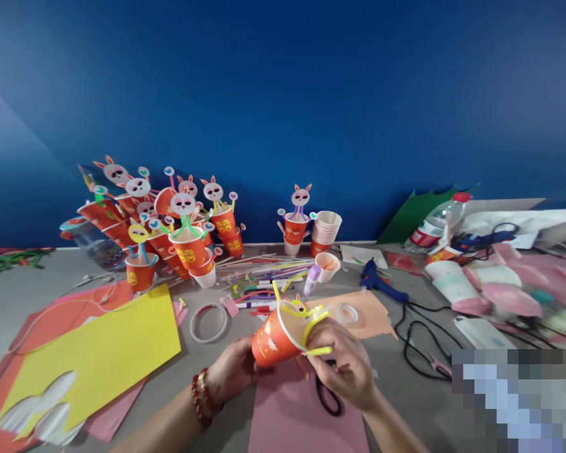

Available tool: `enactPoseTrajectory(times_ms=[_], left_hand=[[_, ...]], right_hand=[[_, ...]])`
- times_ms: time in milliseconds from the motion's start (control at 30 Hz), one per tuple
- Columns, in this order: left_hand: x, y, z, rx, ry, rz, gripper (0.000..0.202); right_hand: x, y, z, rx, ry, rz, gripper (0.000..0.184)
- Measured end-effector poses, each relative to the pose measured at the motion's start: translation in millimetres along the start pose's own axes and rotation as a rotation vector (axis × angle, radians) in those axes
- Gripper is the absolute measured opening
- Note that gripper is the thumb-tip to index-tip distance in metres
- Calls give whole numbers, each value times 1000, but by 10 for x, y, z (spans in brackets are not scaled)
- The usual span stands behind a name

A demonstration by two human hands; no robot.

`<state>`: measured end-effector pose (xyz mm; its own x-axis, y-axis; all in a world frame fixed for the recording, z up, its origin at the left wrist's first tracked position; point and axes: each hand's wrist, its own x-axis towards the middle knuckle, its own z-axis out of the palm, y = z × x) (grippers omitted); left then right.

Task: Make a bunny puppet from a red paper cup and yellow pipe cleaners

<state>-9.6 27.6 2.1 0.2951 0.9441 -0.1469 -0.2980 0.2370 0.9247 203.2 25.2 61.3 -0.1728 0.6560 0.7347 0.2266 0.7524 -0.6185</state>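
Observation:
My left hand (233,371) is wrapped round the base of an orange paper cup (271,343), tilted with its white mouth to the upper right. My right hand (346,362) pinches a yellow pipe cleaner (314,327) that loops over the cup's rim. A red bead bracelet sits on my left wrist. Black scissors (329,396) lie on pink paper (306,418) under my right hand.
Finished bunny cups (179,226) crowd the back left, one more (296,220) beside a stack of cups (325,229). Yellow paper (104,358), a tape ring (209,322), markers, a glue stick (312,279), a blue glue gun (380,283) with black cord and a bottle (434,226) lie around.

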Motion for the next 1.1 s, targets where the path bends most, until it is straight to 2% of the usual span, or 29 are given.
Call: enactPoseTrajectory(times_ms=[133, 267, 333, 400, 533, 633, 733, 800, 967, 1100], left_hand=[[-37, 39, 18, -128, -90, -235, 30], [-28, 48, 35, -187, -139, -298, 33], [-4, 47, 38, -194, -121, -261, 36], [18, 54, 32, -199, -91, -198, 36], [38, 93, 0, -55, 53, 40, 39], [52, 108, -31, 60, 179, 146, 36], [80, 97, -67, 108, 289, 185, 24], [95, 83, -92, 155, 338, 209, 26], [86, 77, -145, 175, 363, 263, 20], [52, 116, -154, 84, 354, 332, 22]], right_hand=[[-42, 45, -29, 28, 18, 79, 18], [-105, 173, -59, 203, 90, 243, 9], [-122, 241, -56, 348, 193, 374, 4], [-115, 289, -49, 486, 283, 507, 10], [-66, 326, -44, 678, 397, 631, 21], [-57, 345, -44, 710, 430, 641, 19], [-81, 356, -41, 679, 383, 611, 16], [-99, 343, -40, 620, 326, 580, 14], [-122, 241, -40, 298, 146, 367, 6], [-136, 185, -36, 191, -11, 263, 8]])
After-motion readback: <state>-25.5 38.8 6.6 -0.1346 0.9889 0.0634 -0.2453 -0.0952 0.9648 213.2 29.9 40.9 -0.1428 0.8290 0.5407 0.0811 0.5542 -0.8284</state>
